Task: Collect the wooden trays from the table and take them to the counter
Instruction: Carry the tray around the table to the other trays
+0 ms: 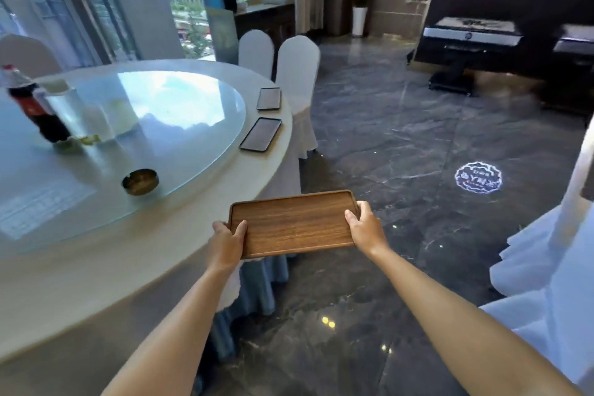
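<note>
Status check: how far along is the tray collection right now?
Done: one wooden tray is off the round table, held beyond its edge over the floor. In hand: left hand and right hand grip its short ends. Left: carrying it to the counter; no other wooden tray shows on the table, only two phones.

Bright window [96,10] daylight, tabletop glare, edges blurred.

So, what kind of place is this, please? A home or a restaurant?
Most likely a restaurant or hotel banquet room. A large round table carries a glass turntable, the chairs wear white covers, and a logo is projected on the polished stone floor.
</note>
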The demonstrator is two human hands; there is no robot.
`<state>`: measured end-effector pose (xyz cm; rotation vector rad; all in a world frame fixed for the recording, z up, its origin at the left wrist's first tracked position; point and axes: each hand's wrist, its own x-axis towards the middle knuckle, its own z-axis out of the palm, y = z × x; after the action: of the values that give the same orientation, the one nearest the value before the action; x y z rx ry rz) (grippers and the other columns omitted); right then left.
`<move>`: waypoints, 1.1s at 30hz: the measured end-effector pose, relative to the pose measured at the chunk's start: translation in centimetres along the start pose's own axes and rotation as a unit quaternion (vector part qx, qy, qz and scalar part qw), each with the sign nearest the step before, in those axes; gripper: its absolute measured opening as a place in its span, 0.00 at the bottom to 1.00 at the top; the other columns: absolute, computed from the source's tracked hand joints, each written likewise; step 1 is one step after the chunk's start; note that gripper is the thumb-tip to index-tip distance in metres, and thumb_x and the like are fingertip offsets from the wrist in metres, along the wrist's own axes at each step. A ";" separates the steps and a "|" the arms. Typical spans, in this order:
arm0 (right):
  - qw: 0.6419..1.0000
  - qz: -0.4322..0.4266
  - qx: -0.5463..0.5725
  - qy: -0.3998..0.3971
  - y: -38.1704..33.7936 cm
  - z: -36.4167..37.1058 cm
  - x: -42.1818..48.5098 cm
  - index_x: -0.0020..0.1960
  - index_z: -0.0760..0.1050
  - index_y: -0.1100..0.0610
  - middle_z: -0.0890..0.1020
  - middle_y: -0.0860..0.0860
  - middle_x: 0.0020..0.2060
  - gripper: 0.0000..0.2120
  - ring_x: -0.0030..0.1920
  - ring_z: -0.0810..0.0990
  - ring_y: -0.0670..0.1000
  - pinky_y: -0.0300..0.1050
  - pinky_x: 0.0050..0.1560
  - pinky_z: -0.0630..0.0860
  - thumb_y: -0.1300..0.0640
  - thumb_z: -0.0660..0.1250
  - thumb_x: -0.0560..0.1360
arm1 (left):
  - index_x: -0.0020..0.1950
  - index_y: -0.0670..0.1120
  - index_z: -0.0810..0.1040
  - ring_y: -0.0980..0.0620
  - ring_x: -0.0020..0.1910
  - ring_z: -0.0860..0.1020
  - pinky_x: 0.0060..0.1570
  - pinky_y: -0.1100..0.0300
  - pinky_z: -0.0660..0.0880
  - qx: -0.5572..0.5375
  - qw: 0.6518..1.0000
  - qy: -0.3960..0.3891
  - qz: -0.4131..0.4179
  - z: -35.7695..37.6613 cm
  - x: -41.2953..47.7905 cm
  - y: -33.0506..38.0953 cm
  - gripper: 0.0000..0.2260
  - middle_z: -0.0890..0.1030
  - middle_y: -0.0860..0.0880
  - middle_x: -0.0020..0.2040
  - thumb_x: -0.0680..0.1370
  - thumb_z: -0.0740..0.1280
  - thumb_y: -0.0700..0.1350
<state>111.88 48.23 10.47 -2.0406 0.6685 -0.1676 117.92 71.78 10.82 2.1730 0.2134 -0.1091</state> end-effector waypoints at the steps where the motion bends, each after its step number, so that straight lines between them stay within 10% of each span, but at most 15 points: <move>1: 1.000 0.002 0.000 0.005 -0.4 0.0 1.7 0.66 0.66 0.60 0.78 0.59 0.59 0.18 0.59 0.75 0.60 0.50 0.53 0.68 0.53 0.56 0.80 | 0.59 0.35 0.66 0.36 0.58 0.75 0.54 0.49 0.70 0.007 1.000 0.000 0.003 0.7 1.8 0.6 0.18 0.76 0.33 0.59 0.79 0.60 0.49; 33: 0.958 -0.141 -0.116 -0.223 -11.4 9.9 65.6 0.71 0.61 0.57 0.79 0.57 0.53 0.21 0.50 0.77 0.56 0.54 0.53 0.75 0.49 0.52 0.81 | 0.60 0.33 0.66 0.36 0.61 0.73 0.57 0.48 0.70 -0.010 0.966 0.185 -0.179 22.3 48.9 16.5 0.21 0.75 0.32 0.61 0.79 0.59 0.50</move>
<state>175.22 26.12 5.02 -2.2869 0.1169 0.2140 169.12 49.78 3.57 2.0997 0.8164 0.0977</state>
